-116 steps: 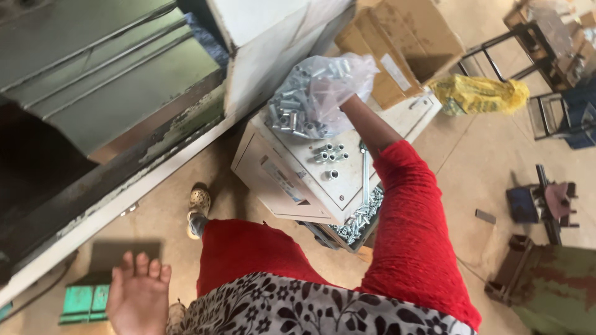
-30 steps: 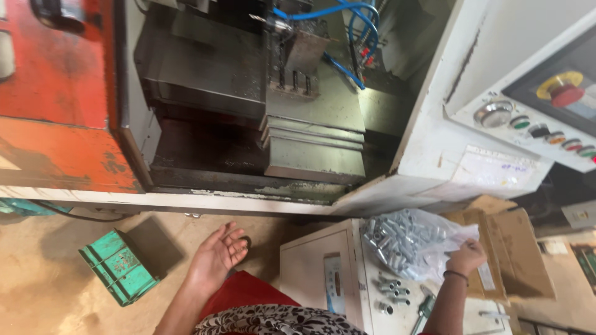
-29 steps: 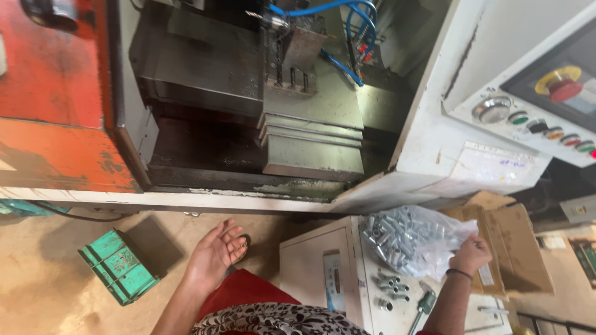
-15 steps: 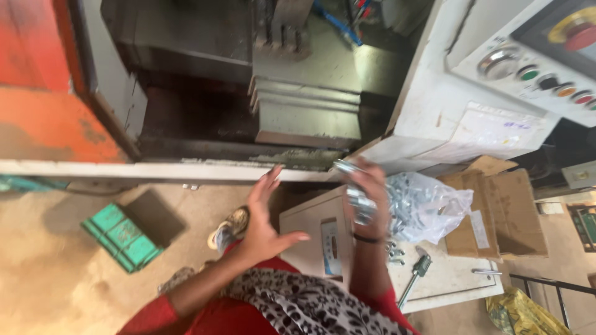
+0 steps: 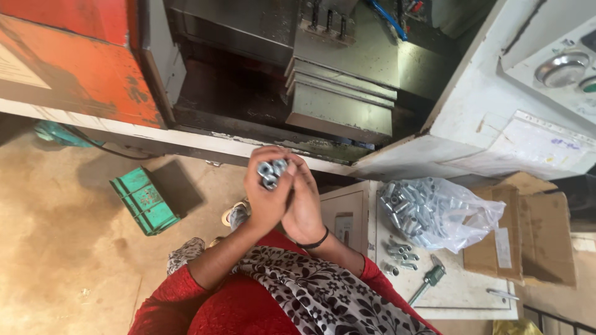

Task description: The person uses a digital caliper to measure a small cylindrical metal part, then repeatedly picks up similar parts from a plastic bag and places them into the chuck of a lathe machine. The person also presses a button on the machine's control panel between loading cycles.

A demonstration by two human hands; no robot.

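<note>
Left hand (image 5: pixel 266 201) raised in front of the chest, fingers curled up around a small cluster of metal nuts (image 5: pixel 271 172), thumb side toward the camera. Right hand (image 5: pixel 305 208) pressed against the left, palm to palm, fingers wrapped over the same cluster from the other side; both clenched on the nuts, only the top few pieces showing between the fingertips. Black band (image 5: pixel 315 241) around the right wrist. Red sleeves and a black-and-white floral scarf (image 5: pixel 310 291) at the bottom of the head view.

Hands held just before the open bay of a metalworking machine (image 5: pixel 335 93), grey steel blocks inside, an orange door panel (image 5: pixel 68 62) to the left and a white housing with a control panel (image 5: pixel 559 68) to the right, round knob visible at its upper edge.

Low white desk (image 5: pixel 472 291) at the lower right, beside the right elbow. Clear plastic bag (image 5: pixel 434 211) full of more silvery nuts lying on it, mouth loose toward the right. Several loose nuts (image 5: pixel 400 253) scattered just below the bag, near a green-handled tool (image 5: pixel 428 280) lying at a slant. Brown cardboard box (image 5: pixel 537 232) flattened behind the bag, touching it.

Green plastic crate (image 5: pixel 144 200) on the concrete floor (image 5: pixel 62 248) to the left, well apart from the hands. Sandalled foot (image 5: pixel 234 214) partly seen below the left hand.
</note>
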